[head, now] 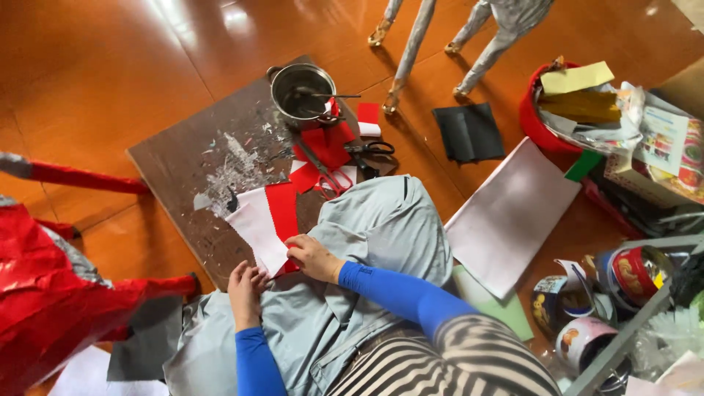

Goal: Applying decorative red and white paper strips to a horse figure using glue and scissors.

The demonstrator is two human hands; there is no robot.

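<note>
Both hands are seen low in the centre of the frame, reaching from blue sleeves over a lap covered by pale grey cloth. The left hand point(245, 287) is curled with its fingers closed on the lower edge of a red-and-white paper piece point(265, 224); the right hand point(314, 257) is laid palm-down on the same piece just beside it, fingers bent and pinching the red strip. The piece is held between the lap and a dark, paint-spattered board point(198, 176) on the wooden floor, its upper end lying on the board.

At the top centre of the frame, at the board's far edge, a steel pot point(303, 94) is stood — a brush or stick is rested across its rim, and what it holds cannot be made out. Red paper scraps and two pairs of scissors point(352, 163) are spread just below the pot. At the upper right a red bucket point(537, 125) is stuffed with yellow and olive sheets and crumpled paper. Printed tins point(631, 275) are clustered at the lower right — their contents are hidden.
</note>
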